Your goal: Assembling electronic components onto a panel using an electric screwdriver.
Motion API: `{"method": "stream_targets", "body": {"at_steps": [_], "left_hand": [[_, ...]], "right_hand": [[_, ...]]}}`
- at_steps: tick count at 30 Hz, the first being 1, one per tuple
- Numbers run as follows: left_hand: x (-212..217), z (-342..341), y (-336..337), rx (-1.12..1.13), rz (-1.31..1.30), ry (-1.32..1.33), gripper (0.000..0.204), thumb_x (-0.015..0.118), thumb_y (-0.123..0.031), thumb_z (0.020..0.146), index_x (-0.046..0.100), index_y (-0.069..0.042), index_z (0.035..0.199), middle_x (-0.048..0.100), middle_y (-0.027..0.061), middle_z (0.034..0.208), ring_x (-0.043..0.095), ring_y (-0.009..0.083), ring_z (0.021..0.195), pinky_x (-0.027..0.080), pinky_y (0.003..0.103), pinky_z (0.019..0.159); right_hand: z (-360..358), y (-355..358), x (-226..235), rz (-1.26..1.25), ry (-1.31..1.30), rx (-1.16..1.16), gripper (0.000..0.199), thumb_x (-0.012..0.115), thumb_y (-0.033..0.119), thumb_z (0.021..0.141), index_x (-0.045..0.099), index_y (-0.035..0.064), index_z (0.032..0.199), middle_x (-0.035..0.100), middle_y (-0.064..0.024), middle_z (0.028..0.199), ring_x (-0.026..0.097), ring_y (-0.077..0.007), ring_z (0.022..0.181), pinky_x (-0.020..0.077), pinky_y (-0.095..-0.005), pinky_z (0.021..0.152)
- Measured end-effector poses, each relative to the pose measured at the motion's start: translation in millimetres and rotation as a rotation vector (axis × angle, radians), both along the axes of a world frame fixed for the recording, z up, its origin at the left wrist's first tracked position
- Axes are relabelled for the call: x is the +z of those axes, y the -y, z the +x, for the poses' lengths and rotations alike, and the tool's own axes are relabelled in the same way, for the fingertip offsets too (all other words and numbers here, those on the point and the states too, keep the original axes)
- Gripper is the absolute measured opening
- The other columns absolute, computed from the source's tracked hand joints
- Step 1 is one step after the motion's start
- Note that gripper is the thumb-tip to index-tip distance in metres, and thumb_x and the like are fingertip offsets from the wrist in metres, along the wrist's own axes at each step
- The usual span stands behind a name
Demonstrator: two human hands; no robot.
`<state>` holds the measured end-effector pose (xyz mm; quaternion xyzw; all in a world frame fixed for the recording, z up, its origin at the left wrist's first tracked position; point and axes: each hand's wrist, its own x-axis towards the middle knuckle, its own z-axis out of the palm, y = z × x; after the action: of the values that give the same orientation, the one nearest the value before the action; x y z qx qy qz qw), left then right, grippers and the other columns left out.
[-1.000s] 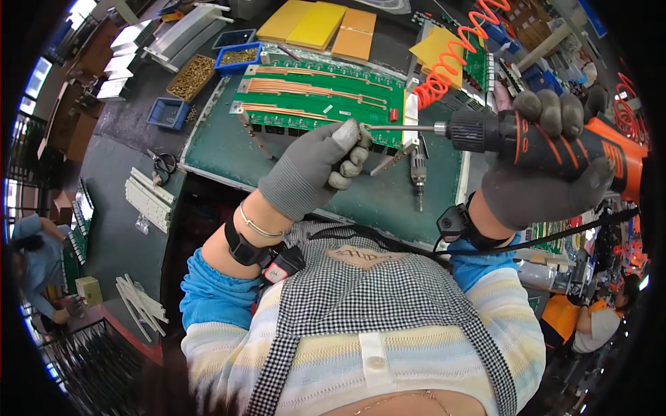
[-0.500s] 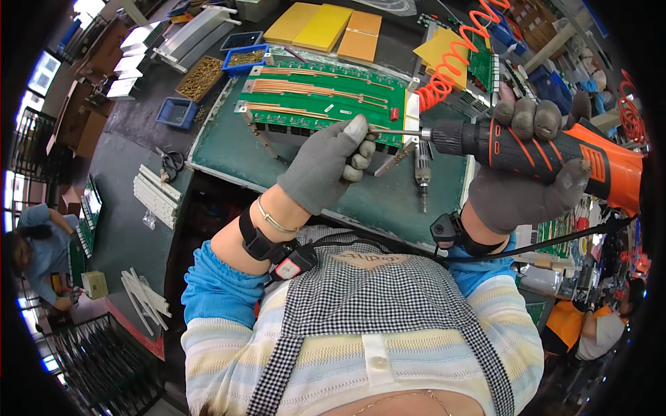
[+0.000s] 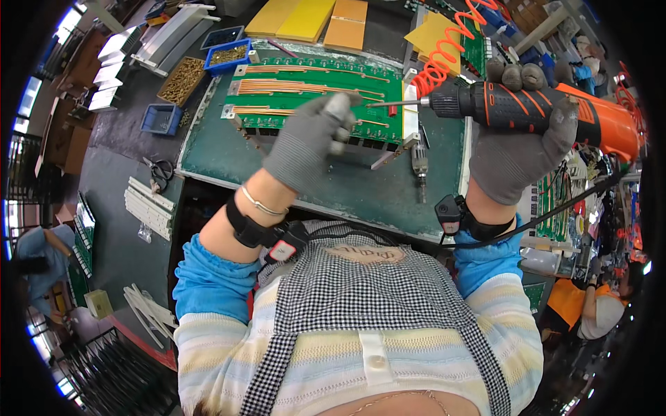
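Note:
My gloved right hand (image 3: 517,149) grips an orange and black power screwdriver (image 3: 527,109) held level, its long thin bit pointing left. My gloved left hand (image 3: 309,142) is over the near edge of a green circuit board (image 3: 277,121), just left of the bit's tip. Its fingers are curled with the thumb against them, slightly smeared; what they hold, if anything, is hidden. Copper bars (image 3: 277,87) run along the board, which stands raised on metal legs. A small red part (image 3: 393,110) sits near its right end, below the bit.
A second driver (image 3: 420,163) lies on the green mat (image 3: 374,180) right of the board. Blue bins (image 3: 161,118), a tray of brass-coloured fasteners (image 3: 182,80) and scissors (image 3: 160,172) are at left. A coiled red hose (image 3: 444,62) hangs at right. A co-worker (image 3: 41,256) is at far left.
My left hand has come off the tip of the driver's bit and shifted left and up over the board. The driver has risen a little in my right hand.

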<state>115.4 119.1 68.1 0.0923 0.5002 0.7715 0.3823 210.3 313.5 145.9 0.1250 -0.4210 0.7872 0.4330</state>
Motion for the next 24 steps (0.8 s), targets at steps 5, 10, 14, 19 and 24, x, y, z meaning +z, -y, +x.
{"method": "stream_targets", "body": {"at_steps": [5,10,14,19,24], "left_hand": [[-2.2,-31.5,14.9,0.026,-0.680,-1.155,0.059,0.072,-0.031,0.073,0.051,-0.006,0.122,0.054,0.0047,0.079,0.056,0.0169,0.069,0.046,0.027,0.061],[-10.3,-38.7,7.8,-0.113,-0.714,-1.503,0.071,0.079,-0.033,0.057,0.054,-0.007,0.118,0.058,0.0125,0.088,0.059,0.0300,0.083,0.047,0.038,0.070],[-10.8,-47.2,3.1,-0.221,-0.716,-1.575,0.071,0.078,-0.032,0.056,0.054,-0.008,0.119,0.058,0.0100,0.087,0.059,0.0276,0.082,0.047,0.037,0.069],[-10.1,-52.3,-1.5,-0.298,-0.738,-1.591,0.072,0.077,-0.033,0.057,0.054,-0.008,0.120,0.057,0.0086,0.085,0.059,0.0262,0.081,0.047,0.036,0.067],[-10.7,-55.4,-2.1,-0.306,-0.731,-1.626,0.070,0.076,-0.035,0.059,0.054,-0.008,0.120,0.056,0.0081,0.080,0.059,0.0247,0.077,0.047,0.035,0.063]], "right_hand": [[-5.7,0.7,-12.0,0.302,0.168,-0.147,0.057,0.055,0.032,0.085,0.033,0.0072,0.132,0.052,-0.0090,0.087,0.053,-0.0217,0.083,0.0432,-0.0472,0.089],[-10.3,2.4,-20.6,0.301,0.230,-0.092,0.066,0.055,0.034,0.085,0.025,0.0062,0.136,0.051,-0.0087,0.088,0.052,-0.0210,0.082,0.0437,-0.0472,0.088],[-17.4,-5.4,-15.7,0.268,0.106,-0.160,0.030,0.055,0.024,0.085,0.047,0.0051,0.107,0.053,-0.0091,0.086,0.056,-0.0233,0.081,0.0454,-0.0489,0.084],[-39.3,-23.3,-16.0,0.274,0.207,-0.212,0.036,0.050,0.032,0.084,0.048,-0.0004,0.100,0.051,-0.0097,0.089,0.053,-0.0233,0.088,0.0382,-0.0479,0.096],[-56.3,-31.2,-27.1,0.223,0.213,-0.216,0.032,0.051,0.030,0.085,0.052,0.0002,0.097,0.053,-0.0104,0.089,0.055,-0.0244,0.086,0.0426,-0.0473,0.091]]}}
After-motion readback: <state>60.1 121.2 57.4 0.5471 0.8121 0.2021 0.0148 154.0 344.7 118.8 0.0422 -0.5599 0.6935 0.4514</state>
